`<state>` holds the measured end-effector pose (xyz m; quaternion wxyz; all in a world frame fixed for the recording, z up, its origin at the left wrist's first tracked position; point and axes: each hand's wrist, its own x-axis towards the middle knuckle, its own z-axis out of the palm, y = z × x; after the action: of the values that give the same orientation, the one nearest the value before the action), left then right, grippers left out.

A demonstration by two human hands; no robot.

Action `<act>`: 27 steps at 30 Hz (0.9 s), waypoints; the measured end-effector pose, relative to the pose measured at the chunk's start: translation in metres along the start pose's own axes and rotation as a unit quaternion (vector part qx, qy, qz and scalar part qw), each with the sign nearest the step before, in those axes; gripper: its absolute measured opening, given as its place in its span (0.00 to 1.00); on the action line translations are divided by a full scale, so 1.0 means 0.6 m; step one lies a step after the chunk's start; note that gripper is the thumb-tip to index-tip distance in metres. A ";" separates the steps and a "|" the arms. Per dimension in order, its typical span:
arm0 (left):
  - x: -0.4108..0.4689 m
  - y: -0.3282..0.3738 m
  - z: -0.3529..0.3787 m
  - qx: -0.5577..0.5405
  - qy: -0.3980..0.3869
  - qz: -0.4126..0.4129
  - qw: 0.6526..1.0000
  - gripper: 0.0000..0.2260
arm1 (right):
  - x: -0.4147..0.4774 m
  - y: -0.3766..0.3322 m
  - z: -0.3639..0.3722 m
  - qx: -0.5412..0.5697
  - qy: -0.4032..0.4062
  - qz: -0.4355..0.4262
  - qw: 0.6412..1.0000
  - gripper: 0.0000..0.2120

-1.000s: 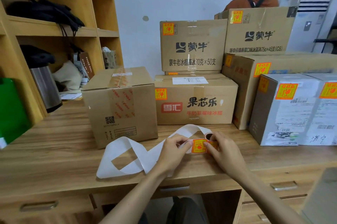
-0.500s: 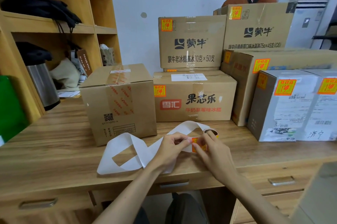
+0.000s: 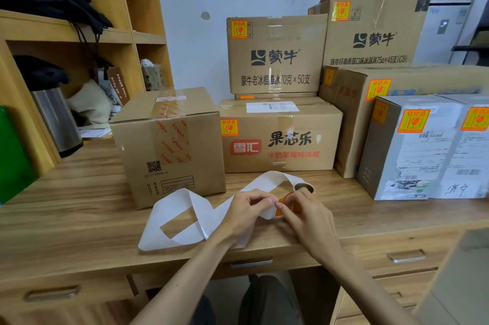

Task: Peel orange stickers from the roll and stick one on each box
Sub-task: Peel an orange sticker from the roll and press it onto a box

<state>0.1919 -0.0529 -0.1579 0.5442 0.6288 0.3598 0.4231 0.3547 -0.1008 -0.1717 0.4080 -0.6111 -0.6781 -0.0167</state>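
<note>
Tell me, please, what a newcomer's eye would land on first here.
Bright orange stickers dot the stacked boxes at the back and right. Front centre, the left hand grips the white backing strip, which loops leftward, while the right hand pinches an orange sticker. The plain box behind the strip shows no sticker.

Both bare forearms reach in from the near edge and converge at the middle, where the left grip [image 3: 242,215], fingers curled, pinches the white backing strip [image 3: 180,200] and the right grip [image 3: 308,217], knuckles up, pinches the orange sticker [image 3: 286,199], their fingertips almost meeting.
</note>
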 end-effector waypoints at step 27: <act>-0.002 -0.001 0.001 0.014 0.007 -0.017 1.000 0.05 | -0.009 0.007 -0.004 0.037 0.003 0.021 0.999 0.06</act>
<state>0.1919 -0.0537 -0.1588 0.5400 0.6273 0.3803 0.4128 0.3592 -0.1054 -0.1753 0.4326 -0.6101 -0.6637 0.0151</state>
